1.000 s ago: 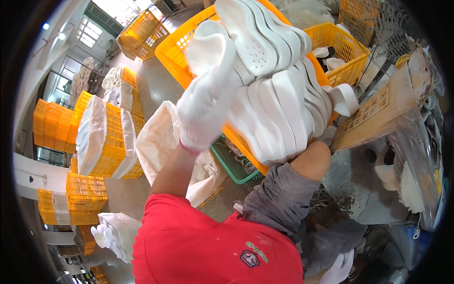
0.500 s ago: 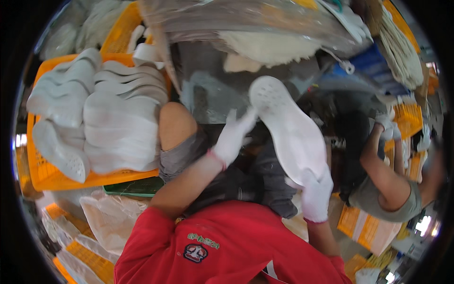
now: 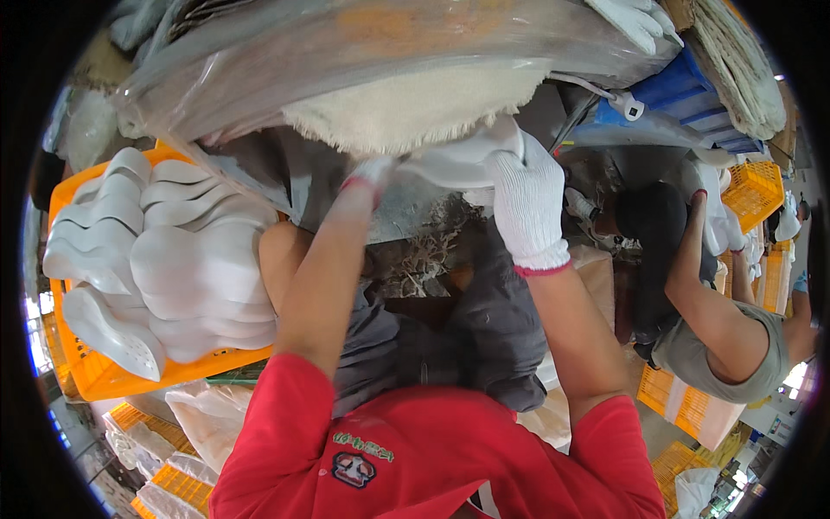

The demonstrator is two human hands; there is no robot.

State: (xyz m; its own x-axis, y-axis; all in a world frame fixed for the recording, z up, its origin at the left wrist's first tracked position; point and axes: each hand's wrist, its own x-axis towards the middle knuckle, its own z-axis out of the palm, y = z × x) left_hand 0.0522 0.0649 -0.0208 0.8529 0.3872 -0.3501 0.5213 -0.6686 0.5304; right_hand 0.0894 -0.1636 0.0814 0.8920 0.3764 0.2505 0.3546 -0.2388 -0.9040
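A white shoe sole (image 3: 458, 167) lies crosswise just below a fringed, cream cloth wheel (image 3: 415, 104), its upper edge against or very near the fringe. My right hand (image 3: 529, 203), in a white knit glove with a red cuff, is closed round the right end of the sole. At the left end, my gloved left hand (image 3: 373, 170) grips it, though the fingers are blurred and partly hidden by the wheel. Over the wheel hangs a grey hood wrapped in clear plastic (image 3: 346, 52).
An orange crate (image 3: 121, 381) stacked with white soles (image 3: 199, 268) stands at my left. A blue crate (image 3: 679, 95) sits at the far right, near a hanging white plug (image 3: 629, 105). On the right, a co-worker's arm (image 3: 718, 294) reaches toward white pieces by an orange crate (image 3: 752, 201).
The sole has turned from upright to crosswise and moved up to the cloth wheel. My left hand, free and spread before, has come to its left end; my right hand has moved up and left.
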